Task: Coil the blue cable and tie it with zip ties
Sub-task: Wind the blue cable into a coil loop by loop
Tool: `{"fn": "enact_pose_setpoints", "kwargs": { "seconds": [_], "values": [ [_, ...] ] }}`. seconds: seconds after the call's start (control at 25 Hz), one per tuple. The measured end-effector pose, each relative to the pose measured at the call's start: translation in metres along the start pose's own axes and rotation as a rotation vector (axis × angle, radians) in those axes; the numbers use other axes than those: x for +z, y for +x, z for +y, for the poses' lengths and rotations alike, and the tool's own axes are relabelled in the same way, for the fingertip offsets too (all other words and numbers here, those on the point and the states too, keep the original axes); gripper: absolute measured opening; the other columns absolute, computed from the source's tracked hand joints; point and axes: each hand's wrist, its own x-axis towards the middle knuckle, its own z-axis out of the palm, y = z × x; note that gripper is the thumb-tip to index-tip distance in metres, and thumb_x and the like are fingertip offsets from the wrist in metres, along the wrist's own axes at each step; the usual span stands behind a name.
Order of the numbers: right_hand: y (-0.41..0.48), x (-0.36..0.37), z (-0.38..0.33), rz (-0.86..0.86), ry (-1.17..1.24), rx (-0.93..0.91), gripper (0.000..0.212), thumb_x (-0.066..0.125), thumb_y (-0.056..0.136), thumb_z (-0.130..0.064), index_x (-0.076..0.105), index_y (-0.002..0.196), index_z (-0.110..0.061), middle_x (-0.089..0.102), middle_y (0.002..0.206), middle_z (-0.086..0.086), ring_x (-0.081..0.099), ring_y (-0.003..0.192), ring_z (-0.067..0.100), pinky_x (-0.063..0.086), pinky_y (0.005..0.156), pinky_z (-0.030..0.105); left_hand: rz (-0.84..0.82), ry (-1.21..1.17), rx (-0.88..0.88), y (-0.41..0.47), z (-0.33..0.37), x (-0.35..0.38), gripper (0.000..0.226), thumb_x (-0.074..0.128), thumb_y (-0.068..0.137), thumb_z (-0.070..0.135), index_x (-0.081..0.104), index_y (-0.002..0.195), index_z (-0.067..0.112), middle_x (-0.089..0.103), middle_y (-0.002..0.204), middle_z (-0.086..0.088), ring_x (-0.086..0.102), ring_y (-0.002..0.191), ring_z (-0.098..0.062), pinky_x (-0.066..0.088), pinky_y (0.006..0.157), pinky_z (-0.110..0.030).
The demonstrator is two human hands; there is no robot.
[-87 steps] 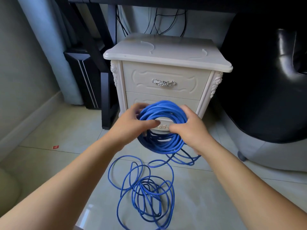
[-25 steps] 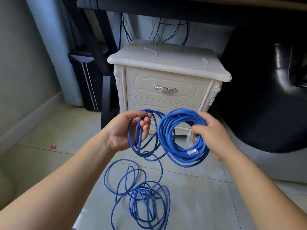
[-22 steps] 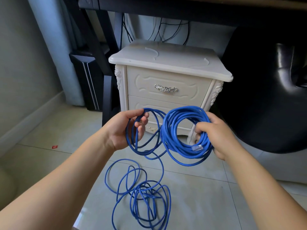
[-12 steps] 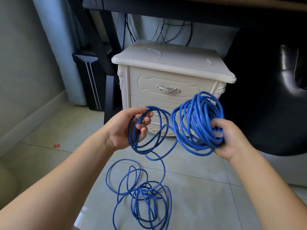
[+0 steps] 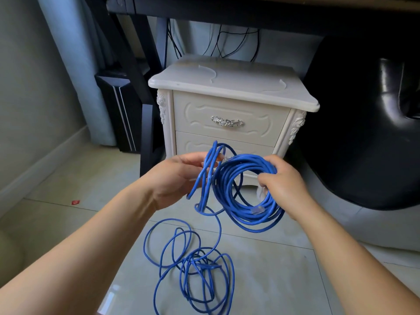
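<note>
A round coil of the blue cable [image 5: 245, 214] hangs in front of me, and my right hand [image 5: 283, 183] grips its right side. A clear plug [image 5: 258, 210] shows at the coil's lower edge. My left hand [image 5: 177, 178] holds a few narrow loose loops [image 5: 205, 178] just left of the coil, touching it. From these loops the cable drops to a tangled pile of loose cable [image 5: 195, 267] on the tiled floor below. No zip ties are in view.
A cream two-drawer nightstand [image 5: 227, 110] stands right behind the hands. A black chair [image 5: 363, 110] fills the right side. Black desk legs and a dark case [image 5: 120, 110] stand at the left, with a grey wall beyond. A small red scrap [image 5: 75, 202] lies on the floor.
My right hand has swung the coil back down and leftward from its raised, tilted pose. My left hand has brought its loose loops up against the coil.
</note>
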Motion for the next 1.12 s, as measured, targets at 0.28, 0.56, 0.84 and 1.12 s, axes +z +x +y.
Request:
{"fn": "enact_pose_setpoints", "kwargs": {
  "seconds": [0.28,0.56,0.84,1.12],
  "values": [
    [-0.014,0.016,-0.004,-0.129,-0.114,-0.152,0.025,0.059,0.081,-0.010,0.057,0.090,-0.033,0.057,0.067,-0.007,0.049,0.058,0.015,0.041,0.058,0.031,0.084,0.500,0.143,0.000,-0.012,0.021,0.038,0.084,0.073,0.014,0.071,0.103,0.034,0.059,0.113,-0.008,0.065,0.090,-0.009,0.055,0.073,-0.022],
    [-0.019,0.016,-0.007,-0.207,-0.058,-0.206,0.030,0.061,0.081,-0.005,0.061,0.090,-0.033,0.059,0.071,-0.006,0.047,0.056,0.006,0.041,0.055,0.021,0.165,0.881,0.215,0.004,-0.017,0.022,0.050,0.083,0.072,0.015,0.049,0.107,0.025,0.063,0.099,0.014,0.062,0.078,-0.007,0.053,0.078,-0.024],
    [-0.019,0.022,-0.011,-0.284,0.030,-0.195,0.035,0.060,0.081,0.000,0.063,0.095,-0.032,0.062,0.072,-0.012,0.051,0.061,0.007,0.045,0.062,0.024,0.219,1.051,0.244,0.005,-0.020,0.023,0.027,0.077,0.075,0.024,0.051,0.084,0.028,0.060,0.070,0.009,0.055,0.062,-0.010,0.044,0.058,-0.024],
    [-0.017,0.022,-0.022,-0.254,0.050,-0.098,0.037,0.058,0.087,-0.023,0.057,0.123,-0.033,0.052,0.127,-0.010,0.050,0.118,0.005,0.040,0.104,0.029,0.443,1.335,0.306,0.012,-0.027,0.030,0.014,0.061,0.086,0.026,0.047,0.090,0.024,0.058,0.075,0.004,0.056,0.074,-0.027,0.038,0.060,-0.034]
  ]
}}
